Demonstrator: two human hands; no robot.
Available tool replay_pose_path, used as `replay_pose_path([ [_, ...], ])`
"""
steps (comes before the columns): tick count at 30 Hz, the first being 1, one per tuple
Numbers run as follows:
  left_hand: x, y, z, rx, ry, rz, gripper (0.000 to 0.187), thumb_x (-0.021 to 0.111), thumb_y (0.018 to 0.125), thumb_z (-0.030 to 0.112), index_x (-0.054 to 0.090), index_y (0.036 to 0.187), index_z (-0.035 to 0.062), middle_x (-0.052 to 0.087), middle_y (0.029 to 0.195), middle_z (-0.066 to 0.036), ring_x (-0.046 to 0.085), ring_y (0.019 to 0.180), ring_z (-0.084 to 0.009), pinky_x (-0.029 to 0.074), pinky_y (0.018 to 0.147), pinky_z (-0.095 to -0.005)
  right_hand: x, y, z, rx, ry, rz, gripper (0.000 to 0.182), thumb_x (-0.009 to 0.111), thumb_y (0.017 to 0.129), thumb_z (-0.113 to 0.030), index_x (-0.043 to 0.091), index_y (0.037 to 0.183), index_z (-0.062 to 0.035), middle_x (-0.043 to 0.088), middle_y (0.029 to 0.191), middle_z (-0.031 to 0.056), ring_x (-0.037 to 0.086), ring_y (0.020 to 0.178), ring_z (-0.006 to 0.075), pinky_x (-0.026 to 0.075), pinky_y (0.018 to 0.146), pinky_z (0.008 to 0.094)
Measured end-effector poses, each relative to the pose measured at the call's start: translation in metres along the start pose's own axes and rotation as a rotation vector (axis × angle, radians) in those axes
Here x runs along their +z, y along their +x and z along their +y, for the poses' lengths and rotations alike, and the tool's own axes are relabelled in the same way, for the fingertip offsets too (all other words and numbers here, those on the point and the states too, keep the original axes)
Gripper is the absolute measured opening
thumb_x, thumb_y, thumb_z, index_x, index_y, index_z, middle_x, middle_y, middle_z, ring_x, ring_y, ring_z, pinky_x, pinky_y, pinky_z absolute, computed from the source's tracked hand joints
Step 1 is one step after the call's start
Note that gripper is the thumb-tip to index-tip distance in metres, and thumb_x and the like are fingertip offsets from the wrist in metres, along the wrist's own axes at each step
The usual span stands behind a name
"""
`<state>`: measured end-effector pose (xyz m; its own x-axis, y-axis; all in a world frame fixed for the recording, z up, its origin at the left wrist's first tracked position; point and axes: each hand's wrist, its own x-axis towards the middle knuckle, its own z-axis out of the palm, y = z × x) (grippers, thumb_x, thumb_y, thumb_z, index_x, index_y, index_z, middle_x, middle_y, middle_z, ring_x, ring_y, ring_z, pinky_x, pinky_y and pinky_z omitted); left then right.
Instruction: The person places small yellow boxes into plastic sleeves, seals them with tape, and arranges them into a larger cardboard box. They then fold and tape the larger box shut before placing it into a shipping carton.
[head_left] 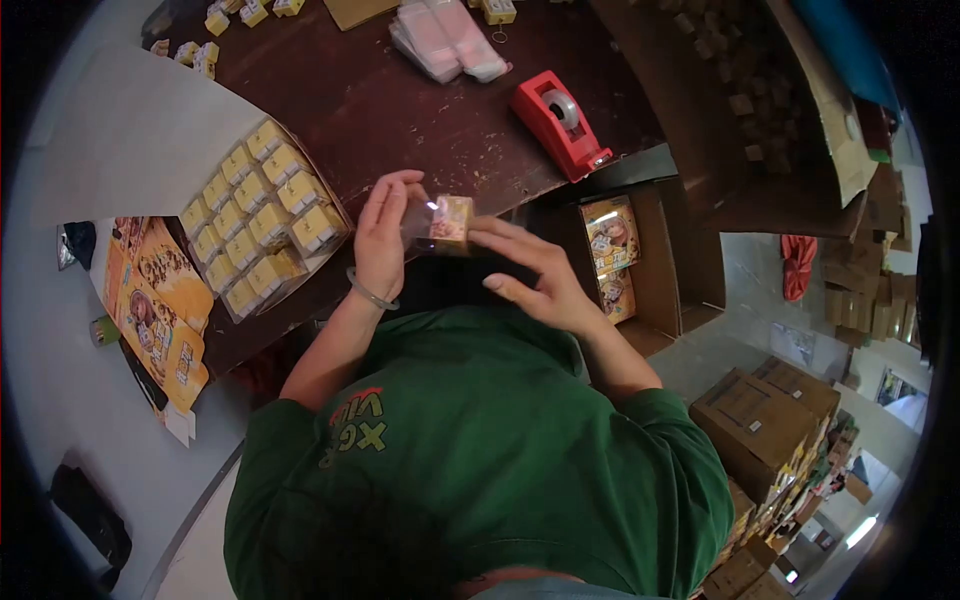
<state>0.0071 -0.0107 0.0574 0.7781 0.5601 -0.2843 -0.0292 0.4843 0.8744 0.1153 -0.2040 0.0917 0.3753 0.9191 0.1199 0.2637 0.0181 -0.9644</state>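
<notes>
Between my hands is a small yellow printed box (452, 220) in shiny clear film, over the table's front edge. At its left side is my left hand (381, 235), with fingers bent toward the film and a bangle on the wrist. My right hand (535, 272) presses its fingertips against the box's right side, its thumb held apart. The two hands support the box from opposite sides. Left of them, an open carton (335, 205) holds rows of small yellow boxes (240, 220).
On the dark table (350, 110) stand a red tape dispenser (565, 130) and a stack of clear bags (445, 40). At the right, an open cardboard box (655, 265) holds printed orange boxes (610, 240). Flattened orange packaging (155, 310) lies at the left. Cartons (755, 420) are stacked behind.
</notes>
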Motion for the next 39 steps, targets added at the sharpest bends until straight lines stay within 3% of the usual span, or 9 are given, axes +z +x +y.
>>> replay_pose_path([
  [7, 0.007, -0.016, -0.003, -0.101, 0.033, -0.367, 0.048, 0.038, 0.106, 0.029, 0.038, 0.144, 0.0009, 0.052, 0.134, -0.011, 0.051, 0.121, -0.0153, 0.038, 0.104, -0.0297, -0.021, 0.019, 0.004, 0.073, -0.01, -0.203, 0.026, 0.064, 0.09, -0.006, 0.067, 0.115, -0.0032, 0.064, 0.124, 0.0161, 0.06, 0.118, 0.0314, 0.046, 0.098, 0.0382],
  [10, -0.02, 0.01, 0.011, -0.62, 0.097, -0.891, 0.076, 0.071, 0.089, 0.022, 0.03, 0.149, 0.001, 0.05, 0.138, -0.01, 0.049, 0.124, -0.0166, 0.036, 0.107, -0.0342, -0.039, 0.047, -0.006, -0.015, 0.157, -0.57, 0.021, 0.067, 0.088, -0.006, 0.069, 0.108, -0.0011, 0.068, 0.113, 0.0147, 0.065, 0.103, 0.0288, 0.05, 0.092, 0.0369],
  [11, -0.016, 0.013, 0.009, -0.539, 0.115, -0.935, 0.085, 0.08, 0.08, 0.018, 0.03, 0.148, 0.0013, 0.051, 0.136, -0.008, 0.051, 0.122, -0.0164, 0.039, 0.104, -0.0336, -0.045, 0.058, -0.008, -0.066, 0.137, -0.611, 0.019, 0.069, 0.087, -0.008, 0.069, 0.105, -0.0005, 0.069, 0.107, 0.0139, 0.066, 0.098, 0.0276, 0.05, 0.09, 0.0356],
  [16, 0.003, 0.042, -0.024, 0.186, 0.197, -0.176, 0.055, 0.075, 0.078, -0.002, 0.046, 0.124, 0.0032, 0.055, 0.12, -0.007, 0.054, 0.117, -0.018, 0.042, 0.103, -0.0314, -0.14, 0.183, 0.027, 0.012, -0.032, 0.127, 0.023, 0.065, 0.093, -0.013, 0.068, 0.111, 0.0007, 0.07, 0.097, 0.0076, 0.062, 0.09, 0.0107, 0.05, 0.08, 0.0259],
  [19, -0.008, 0.058, -0.051, 0.295, 0.452, -0.119, 0.056, 0.075, 0.078, -0.003, 0.045, 0.125, 0.002, 0.058, 0.12, -0.012, 0.057, 0.115, -0.0206, 0.045, 0.1, -0.033, -0.194, 0.269, 0.086, 0.124, -0.811, 0.258, 0.036, 0.06, 0.085, -0.002, 0.065, 0.12, -0.006, 0.07, 0.108, 0.0123, 0.066, 0.099, 0.0289, 0.052, 0.086, 0.0377],
  [22, -0.005, 0.057, -0.049, 0.3, 0.526, -0.088, 0.057, 0.076, 0.077, 0.001, 0.045, 0.125, 0.0017, 0.06, 0.119, -0.013, 0.059, 0.115, -0.0216, 0.046, 0.098, -0.0335, -0.226, 0.33, 0.167, -0.398, -1.292, 0.253, 0.052, 0.058, 0.08, 0.001, 0.058, 0.13, -0.0089, 0.065, 0.118, 0.0159, 0.062, 0.106, 0.0378, 0.051, 0.089, 0.0429],
  [28, -0.011, 0.061, -0.059, 0.333, 0.505, -0.085, 0.059, 0.077, 0.077, 0.003, 0.046, 0.127, 0.0011, 0.06, 0.119, -0.013, 0.06, 0.113, -0.0213, 0.046, 0.098, -0.0333, -0.228, 0.314, 0.151, 0.19, -0.824, 0.187, 0.058, 0.067, 0.078, -0.009, 0.052, 0.134, -0.0084, 0.055, 0.132, 0.0208, 0.055, 0.12, 0.0364, 0.048, 0.094, 0.0445],
  [34, -0.017, 0.063, -0.062, 0.333, 0.542, -0.114, 0.061, 0.075, 0.081, -0.001, 0.042, 0.132, 0.0018, 0.057, 0.122, -0.01, 0.059, 0.111, -0.0176, 0.049, 0.095, -0.032, -0.212, 0.184, 0.136, 0.057, -0.691, 0.502, 0.061, 0.079, 0.072, -0.015, 0.055, 0.127, -0.0055, 0.06, 0.113, 0.0197, 0.058, 0.109, 0.0372, 0.049, 0.09, 0.0458],
  [39, -0.022, 0.065, -0.067, 0.31, 0.508, -0.135, 0.058, 0.07, 0.084, -0.003, 0.039, 0.134, 0.0011, 0.055, 0.123, -0.01, 0.058, 0.111, -0.017, 0.049, 0.095, -0.031, -0.176, 0.107, 0.156, 0.132, -0.74, 0.647, 0.071, 0.086, 0.07, -0.031, 0.05, 0.127, -0.0078, 0.051, 0.125, 0.0165, 0.056, 0.109, 0.0362, 0.045, 0.097, 0.043],
])
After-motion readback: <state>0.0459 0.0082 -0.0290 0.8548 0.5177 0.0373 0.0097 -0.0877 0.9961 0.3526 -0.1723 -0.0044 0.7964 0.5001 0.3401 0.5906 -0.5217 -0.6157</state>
